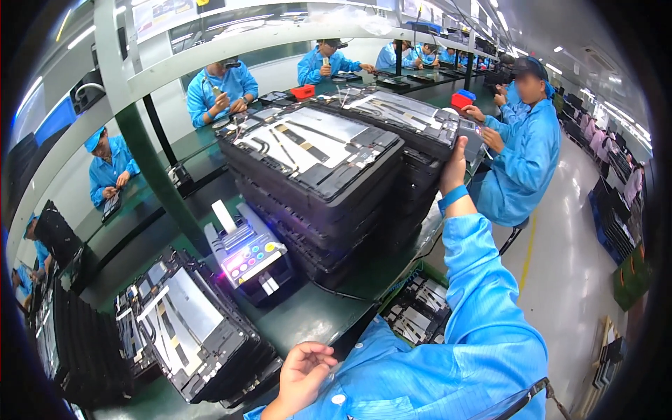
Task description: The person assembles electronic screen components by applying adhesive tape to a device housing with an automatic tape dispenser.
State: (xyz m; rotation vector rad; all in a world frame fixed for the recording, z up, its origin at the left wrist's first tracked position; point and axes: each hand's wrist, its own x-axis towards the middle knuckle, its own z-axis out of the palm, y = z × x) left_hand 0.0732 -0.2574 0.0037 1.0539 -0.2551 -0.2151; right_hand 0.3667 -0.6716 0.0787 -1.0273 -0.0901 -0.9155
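Several stacks of flat black trays crowd the dark green tabletop, each tray holding a thin panel part with pale sheets and dark strips. At the far left a low dark stack sits near the edge, and just beside it a shorter stack of trays lies tilted toward the person. The left hand rests low at the near edge of the tabletop, close to that shorter stack but not touching it; its fingers are loosely curled and it holds nothing. Behind it stands a small grey device with coloured buttons and a purple glow, with a white strip sticking up from its back. To its right rises a tall stack of trays, and a second tall stack stands just behind and to the right. The right hand, wearing a blue wristband above a blue sleeve, is pressed against the right edge of the top tray of that second stack, fingers wrapped on its rim. Further right a co-worker in a blue coat sits at the same line, and others sit across the bench.
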